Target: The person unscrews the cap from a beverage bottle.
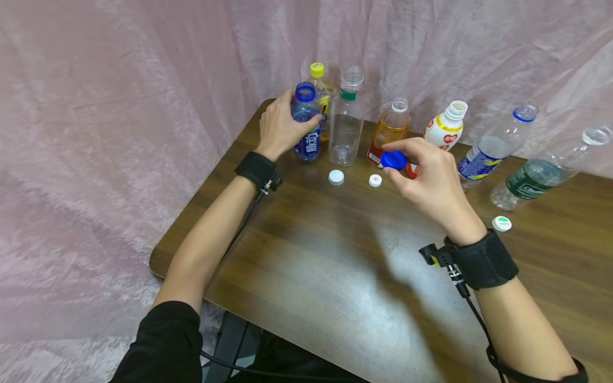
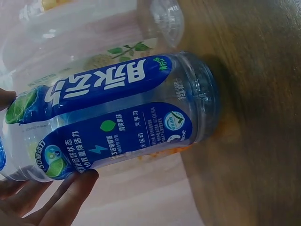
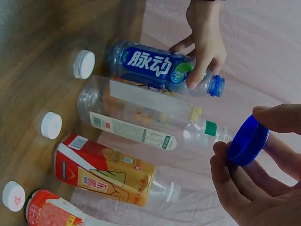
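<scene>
My left hand (image 1: 282,126) holds a clear blue drink bottle (image 1: 308,142) upright by its upper part, at the table's far left; its blue neck has no cap on. In the left wrist view the fingers wrap round the bottle (image 2: 127,108) above its blue-and-white label. Between thumb and fingertips, my right hand (image 1: 433,183) pinches a blue bottle cap (image 1: 394,160), off to the right of that bottle. The right wrist view shows the cap (image 3: 249,141) tilted, its hollow side partly visible, apart from any bottle.
Behind stands a yellow-capped bottle (image 1: 317,70). Uncapped bottles line the back: a tall clear one (image 1: 346,133), an amber-labelled one (image 1: 390,130), a white one (image 1: 445,127), a blue-labelled one (image 1: 483,159) and a green-labelled one (image 1: 531,178). White caps (image 1: 336,177) lie in front on the wooden table (image 1: 311,255).
</scene>
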Tool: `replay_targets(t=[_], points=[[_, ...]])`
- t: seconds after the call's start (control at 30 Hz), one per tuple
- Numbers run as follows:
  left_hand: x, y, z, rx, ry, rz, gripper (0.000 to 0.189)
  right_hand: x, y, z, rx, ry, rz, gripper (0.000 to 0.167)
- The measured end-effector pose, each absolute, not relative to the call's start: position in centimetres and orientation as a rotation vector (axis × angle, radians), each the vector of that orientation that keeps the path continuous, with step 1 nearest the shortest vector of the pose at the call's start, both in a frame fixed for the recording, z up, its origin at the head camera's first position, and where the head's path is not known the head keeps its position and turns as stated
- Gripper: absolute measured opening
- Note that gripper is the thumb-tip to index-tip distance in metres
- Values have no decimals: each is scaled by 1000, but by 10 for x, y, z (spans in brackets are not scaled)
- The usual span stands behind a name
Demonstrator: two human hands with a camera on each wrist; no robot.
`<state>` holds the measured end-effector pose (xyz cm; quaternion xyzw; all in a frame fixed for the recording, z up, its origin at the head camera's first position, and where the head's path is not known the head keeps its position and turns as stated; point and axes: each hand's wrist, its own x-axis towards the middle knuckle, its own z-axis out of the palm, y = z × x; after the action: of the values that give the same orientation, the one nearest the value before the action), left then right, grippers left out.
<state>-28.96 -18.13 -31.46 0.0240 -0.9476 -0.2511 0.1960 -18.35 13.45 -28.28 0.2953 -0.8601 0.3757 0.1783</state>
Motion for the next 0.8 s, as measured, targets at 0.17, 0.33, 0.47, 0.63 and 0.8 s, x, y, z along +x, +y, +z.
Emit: replay_targets(t=[0.17, 0.33, 0.47, 0.63, 0.8], points=[[-293, -185, -318, 94, -2662, -691, 82, -182, 131, -285, 843, -2451, 1065, 31], [-295, -188, -320, 131, -2663, -688, 84, -182, 127, -288, 861, -2438, 1098, 31], [-295, -186, -323, 149, -2670, -681, 86, -183, 124, -293, 875, -2442, 1110, 32], [-294, -181, -324, 158, -2677, -689, 87, -188, 112, -300, 926, -2461, 1099, 29], [-292, -177, -324, 155, -2682, -699, 89, -195, 90, -302, 952, -2542, 1035, 32]])
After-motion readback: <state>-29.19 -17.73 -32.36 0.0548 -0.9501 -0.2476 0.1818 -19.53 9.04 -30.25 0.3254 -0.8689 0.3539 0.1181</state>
